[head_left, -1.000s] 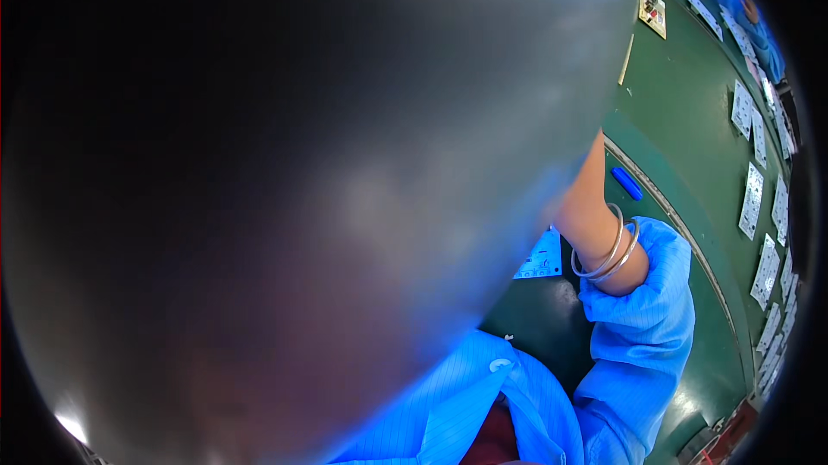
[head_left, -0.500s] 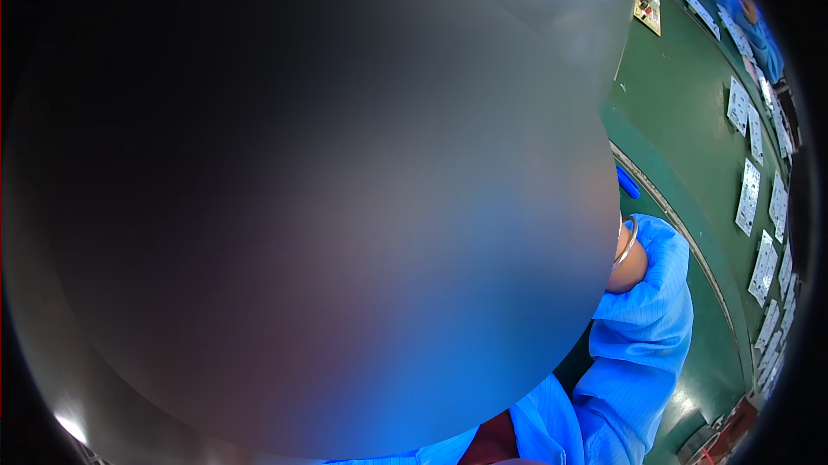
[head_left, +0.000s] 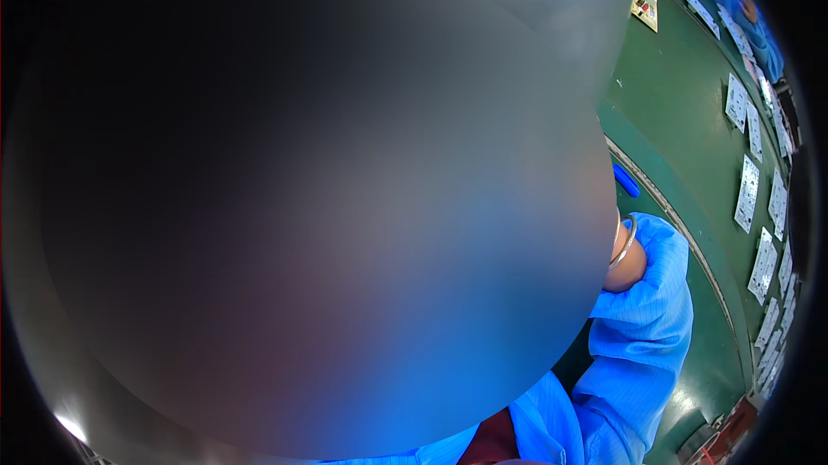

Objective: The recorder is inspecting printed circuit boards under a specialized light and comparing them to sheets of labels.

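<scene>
Head view: most of what we get is one big blurred grey shape (head_left: 328, 206) sitting right up against the lens, so neither hand shows and we can't tell whether they're open, closed or holding anything. What does peek out at the right is our right forearm in a blue sleeve (head_left: 642, 327), with a silver bangle (head_left: 625, 241) on the bare wrist — the hand itself runs up behind the blur.

Past the arm there's a green conveyor belt (head_left: 681, 94) curving along the right side. A row of small white circuit boards (head_left: 749, 193) lies along its far right edge, well apart from the wrist, and a darker board (head_left: 644, 6) sits near the top end. A blue pen-like thing (head_left: 626, 180) lies just beside the belt's near rail, close to the wrist.

Our take on doing this bit well: whatever the raised hand is busy with up near the head, we'd get it clear of the camera first — reaching for boards blind risks knocking the row askew.
</scene>
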Tool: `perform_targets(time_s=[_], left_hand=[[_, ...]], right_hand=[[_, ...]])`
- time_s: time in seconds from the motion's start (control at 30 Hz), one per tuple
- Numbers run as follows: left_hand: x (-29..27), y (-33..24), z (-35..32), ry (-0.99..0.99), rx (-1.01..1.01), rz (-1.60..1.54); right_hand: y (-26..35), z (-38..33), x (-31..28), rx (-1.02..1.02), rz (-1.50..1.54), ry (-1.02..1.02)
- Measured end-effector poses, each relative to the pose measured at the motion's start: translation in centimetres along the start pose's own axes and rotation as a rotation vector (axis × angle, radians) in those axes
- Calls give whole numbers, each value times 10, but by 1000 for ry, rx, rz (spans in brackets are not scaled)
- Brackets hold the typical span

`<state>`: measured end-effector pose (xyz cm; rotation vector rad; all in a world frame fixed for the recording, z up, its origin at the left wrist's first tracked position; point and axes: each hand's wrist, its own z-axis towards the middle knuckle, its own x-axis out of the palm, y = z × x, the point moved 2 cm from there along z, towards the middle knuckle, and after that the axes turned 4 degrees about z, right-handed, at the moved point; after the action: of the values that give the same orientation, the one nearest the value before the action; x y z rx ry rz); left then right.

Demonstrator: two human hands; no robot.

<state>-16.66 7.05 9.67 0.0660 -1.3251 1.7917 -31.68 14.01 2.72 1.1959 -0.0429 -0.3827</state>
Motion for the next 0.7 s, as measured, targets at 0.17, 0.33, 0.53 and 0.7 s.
perform_targets(time_s=[0.17, 0.33, 0.53, 0.7], left_hand=[[8, -2, -2, -55, -24, -37], [5, 0, 2, 2, -34, -132], [4, -1, 6, 54, -6, -40], [6, 0, 4, 43, 25, 17]], right_hand=[[11, 2, 5, -7, 194, -11], [34, 9, 11, 0, 334, 61], [41, 10, 12, 44, 566, 154], [30, 8, 13, -66, 535, 148]])
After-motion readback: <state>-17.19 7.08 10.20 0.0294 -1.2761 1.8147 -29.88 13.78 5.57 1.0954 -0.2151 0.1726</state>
